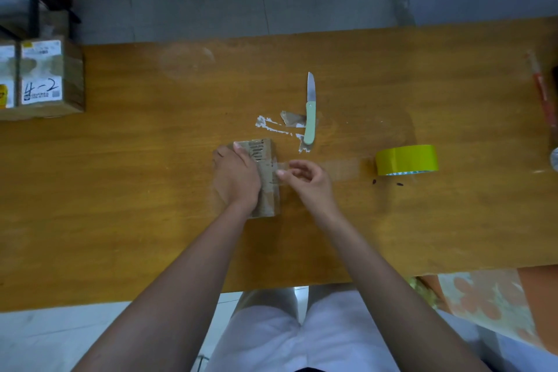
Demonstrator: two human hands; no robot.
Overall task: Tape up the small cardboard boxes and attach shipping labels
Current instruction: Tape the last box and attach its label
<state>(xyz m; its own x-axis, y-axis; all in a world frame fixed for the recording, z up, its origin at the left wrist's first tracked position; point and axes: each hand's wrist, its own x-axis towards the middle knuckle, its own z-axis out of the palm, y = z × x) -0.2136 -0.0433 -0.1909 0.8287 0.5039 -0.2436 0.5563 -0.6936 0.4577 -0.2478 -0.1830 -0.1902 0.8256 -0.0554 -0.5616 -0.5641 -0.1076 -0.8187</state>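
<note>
Head view: small box [265,178] is pressed to the bench [151,190] by left hand [237,175], fingers flat; tape strip [332,167] from yellow roll [406,159] is pinched by right hand [308,180] fingers.

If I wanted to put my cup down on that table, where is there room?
Bare wood lies between the labelled boxes at the left edge and the small cardboard box under the left hand. The near edge is also free. It is crowded around the knife, paper scraps and tape roll.
</note>
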